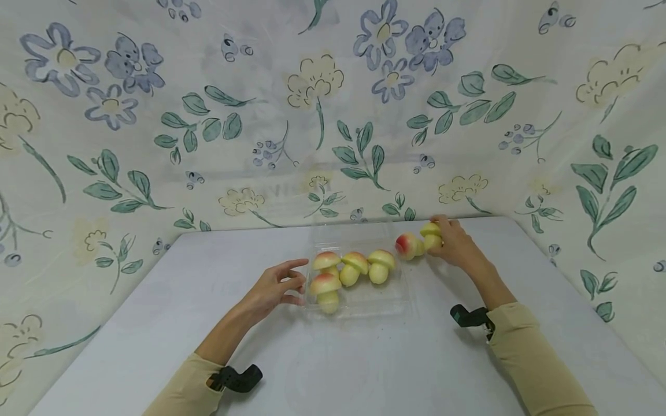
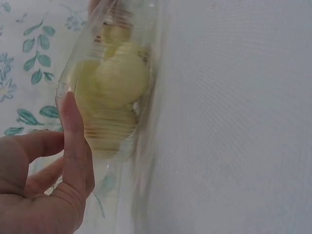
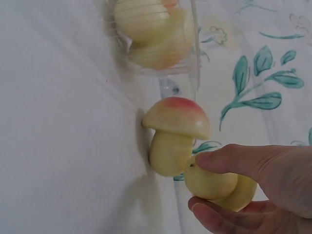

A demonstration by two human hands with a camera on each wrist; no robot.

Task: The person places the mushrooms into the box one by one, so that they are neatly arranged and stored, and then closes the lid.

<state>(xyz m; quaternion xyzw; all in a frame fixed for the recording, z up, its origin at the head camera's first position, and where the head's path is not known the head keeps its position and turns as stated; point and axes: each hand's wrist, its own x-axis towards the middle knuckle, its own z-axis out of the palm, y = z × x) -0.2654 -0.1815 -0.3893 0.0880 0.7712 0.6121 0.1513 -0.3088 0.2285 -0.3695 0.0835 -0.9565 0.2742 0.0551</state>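
Note:
A clear plastic box stands mid-table with several toy mushrooms in it, yellow-stemmed with pink-tinged caps, such as one mushroom at its right. At the box's left side is my left hand, fingers extended and fingertips right at the wall. The left wrist view has its foremost finger along the box rim. To the right of the box, my right hand pinches a toy mushroom by its stem between thumb and fingers. Another mushroom lies on its side on the table, close beside the held one.
The box's clear lid rises at its back edge. Behind the white table hangs a floral-patterned cloth. Both forearms wear black wrist mounts, one left mount and one right mount.

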